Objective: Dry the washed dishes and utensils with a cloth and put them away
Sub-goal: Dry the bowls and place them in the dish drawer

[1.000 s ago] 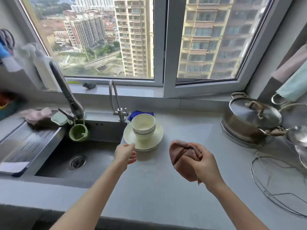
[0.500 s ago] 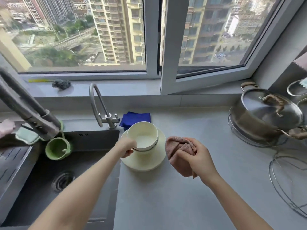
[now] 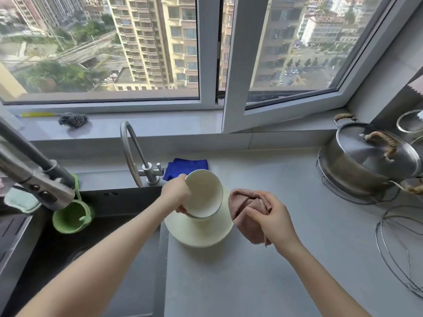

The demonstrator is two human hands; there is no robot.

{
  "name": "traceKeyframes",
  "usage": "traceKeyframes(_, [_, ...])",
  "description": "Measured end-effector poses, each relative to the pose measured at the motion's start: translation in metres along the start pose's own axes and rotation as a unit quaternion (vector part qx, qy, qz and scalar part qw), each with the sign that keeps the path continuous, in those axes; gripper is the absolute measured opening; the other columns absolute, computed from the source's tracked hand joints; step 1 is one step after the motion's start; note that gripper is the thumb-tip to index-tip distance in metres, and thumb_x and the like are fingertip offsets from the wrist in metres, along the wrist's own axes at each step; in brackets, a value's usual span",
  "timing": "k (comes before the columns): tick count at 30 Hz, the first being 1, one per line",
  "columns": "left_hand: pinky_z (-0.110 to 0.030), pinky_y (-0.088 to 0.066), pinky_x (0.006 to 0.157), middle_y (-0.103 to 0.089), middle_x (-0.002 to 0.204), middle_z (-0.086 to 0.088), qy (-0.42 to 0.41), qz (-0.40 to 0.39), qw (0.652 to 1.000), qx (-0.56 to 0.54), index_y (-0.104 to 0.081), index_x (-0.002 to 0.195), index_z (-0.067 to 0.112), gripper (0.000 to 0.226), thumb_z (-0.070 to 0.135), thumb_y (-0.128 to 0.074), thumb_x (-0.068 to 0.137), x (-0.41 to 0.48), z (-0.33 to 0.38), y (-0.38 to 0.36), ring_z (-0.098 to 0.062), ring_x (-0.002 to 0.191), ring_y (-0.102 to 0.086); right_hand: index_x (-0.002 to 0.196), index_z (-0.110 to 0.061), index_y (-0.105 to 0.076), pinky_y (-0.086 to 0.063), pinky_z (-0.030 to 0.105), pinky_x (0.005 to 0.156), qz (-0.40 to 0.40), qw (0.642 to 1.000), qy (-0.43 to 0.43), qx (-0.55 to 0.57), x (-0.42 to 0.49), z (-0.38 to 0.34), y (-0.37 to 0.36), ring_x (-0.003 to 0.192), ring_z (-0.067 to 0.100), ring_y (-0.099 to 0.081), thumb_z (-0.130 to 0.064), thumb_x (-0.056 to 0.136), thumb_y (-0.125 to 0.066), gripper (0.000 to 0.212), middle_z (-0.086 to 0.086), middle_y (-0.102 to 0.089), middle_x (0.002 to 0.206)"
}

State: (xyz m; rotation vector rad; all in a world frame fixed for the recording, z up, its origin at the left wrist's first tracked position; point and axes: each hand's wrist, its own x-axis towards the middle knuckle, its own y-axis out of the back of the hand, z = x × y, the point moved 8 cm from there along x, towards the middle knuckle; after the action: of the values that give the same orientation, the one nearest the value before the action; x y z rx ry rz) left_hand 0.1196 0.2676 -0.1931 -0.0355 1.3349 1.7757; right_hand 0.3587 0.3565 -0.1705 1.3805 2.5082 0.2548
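A cream bowl (image 3: 203,194) is tilted above a cream plate (image 3: 201,234) that lies on the grey counter (image 3: 263,271) just right of the sink. My left hand (image 3: 177,196) grips the bowl by its left rim, its opening turned toward the right. My right hand (image 3: 272,219) holds a bunched pink cloth (image 3: 246,208) close beside the bowl, right of the plate. The cloth and bowl are slightly apart.
A dark sink (image 3: 68,248) lies at left with a pull-out tap (image 3: 34,172), a slim tap (image 3: 135,154) and a green hanging cup (image 3: 73,217). A blue cloth (image 3: 185,167) lies behind the bowl. A lidded steel pot (image 3: 370,161) and wire rack (image 3: 402,248) stand at right.
My left hand reached the bowl, took its rim and lifted and tilted it off the plate. My right hand with the pink cloth stayed beside it. The camera moved closer.
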Motion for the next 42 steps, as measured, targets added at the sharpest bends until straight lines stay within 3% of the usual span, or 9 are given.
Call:
traceKeyframes(7, [-0.036,-0.046,0.080,-0.022,0.146,-0.030,-0.102,0.110,0.937,0.316,-0.013,0.147,0.016,0.072,-0.008,-0.044,0.087,-0.025,0.046,-0.002,-0.040,0.122,-0.043,0.111,-0.024,-0.062,-0.036,0.003,0.040,0.000,1.000,0.025,-0.015,0.012,-0.008,0.011,0.086,0.015,-0.062,-0.012,0.081,-0.071,0.033,-0.011,-0.065,0.097])
traceKeyframes(11, [-0.034,-0.046,0.082,-0.033,0.134,-0.022,-0.209,0.162,0.876,0.403,-0.004,0.150,0.017,0.083,-0.009,-0.046,0.084,-0.044,0.055,-0.007,-0.035,0.123,-0.038,0.112,-0.024,-0.061,-0.037,0.003,0.041,0.006,0.999,0.042,-0.012,0.014,-0.013,0.015,0.086,0.014,-0.062,-0.012,0.082,-0.070,0.034,-0.011,-0.065,0.098])
traceKeyframes(15, [-0.035,-0.044,0.076,-0.043,0.123,-0.016,-0.096,0.137,0.985,0.032,-0.020,0.147,0.029,0.067,0.006,-0.039,0.087,-0.037,0.022,0.023,-0.030,0.096,-0.047,0.111,-0.029,-0.061,-0.045,0.012,0.056,0.022,0.997,0.080,-0.002,0.011,-0.027,0.015,0.095,0.006,-0.061,-0.010,0.082,-0.071,0.036,-0.018,-0.064,0.102])
traceKeyframes(19, [-0.047,-0.057,0.075,-0.058,0.114,-0.007,-0.016,0.047,0.944,-0.327,-0.049,0.120,0.028,0.049,0.038,-0.045,0.072,-0.040,-0.005,0.021,-0.027,0.099,-0.057,0.109,-0.036,-0.061,-0.045,0.006,0.080,0.052,0.986,0.158,0.014,0.007,-0.054,0.004,0.102,-0.005,-0.058,-0.004,0.081,-0.071,0.044,-0.019,-0.066,0.108])
traceKeyframes(23, [-0.032,-0.050,0.065,-0.063,0.106,-0.003,-0.014,0.035,0.921,-0.387,-0.061,0.103,0.024,0.056,0.065,-0.049,0.068,-0.052,-0.012,0.014,-0.022,0.094,-0.060,0.117,-0.012,-0.066,-0.047,0.026,0.093,0.097,0.923,0.346,-0.139,-0.004,-0.092,-0.023,0.111,0.018,-0.060,-0.007,0.078,-0.063,0.040,0.006,-0.062,0.129])
traceKeyframes(27, [-0.035,-0.051,0.072,-0.073,0.097,-0.001,-0.024,0.020,0.894,-0.447,-0.072,0.091,0.029,0.039,0.062,-0.052,0.083,-0.058,-0.015,0.008,-0.021,0.089,-0.068,0.117,-0.018,-0.068,-0.044,0.043,0.101,-0.043,0.765,0.523,-0.374,-0.016,-0.099,-0.096,0.122,0.032,-0.056,-0.026,0.087,-0.055,0.034,0.010,-0.060,0.131])
traceKeyframes(33, [-0.027,-0.051,0.058,-0.074,0.087,-0.012,-0.040,0.064,0.855,-0.513,-0.076,0.085,0.012,0.036,0.045,-0.061,0.085,-0.065,-0.023,0.011,-0.024,0.077,-0.068,0.152,-0.017,-0.016,0.015,0.038,0.117,-0.339,0.682,0.351,-0.545,-0.032,-0.060,-0.132,0.148,0.021,-0.006,-0.058,0.087,0.012,0.082,0.009,-0.017,0.159])
traceKeyframes(39, [-0.054,-0.048,0.093,-0.069,0.102,-0.022,-0.059,0.031,0.789,-0.611,-0.076,0.094,0.011,0.052,0.055,-0.068,0.066,-0.065,-0.015,-0.005,-0.040,0.100,-0.064,0.150,-0.027,-0.026,-0.023,0.042,0.112,-0.426,0.814,0.220,-0.327,-0.057,-0.080,-0.127,0.138,0.011,-0.032,-0.042,0.083,-0.035,0.069,-0.010,-0.035,0.152])
traceKeyframes(42, [-0.056,-0.045,0.096,-0.067,0.105,-0.021,-0.083,-0.002,0.783,-0.617,-0.073,0.103,0.012,0.054,0.052,-0.067,0.067,-0.067,-0.008,-0.011,-0.039,0.103,-0.061,0.152,-0.020,-0.018,-0.028,0.041,0.110,-0.415,0.813,0.242,-0.329,-0.070,-0.082,-0.123,0.140,0.010,-0.028,-0.028,0.080,-0.049,0.079,-0.006,-0.034,0.153])
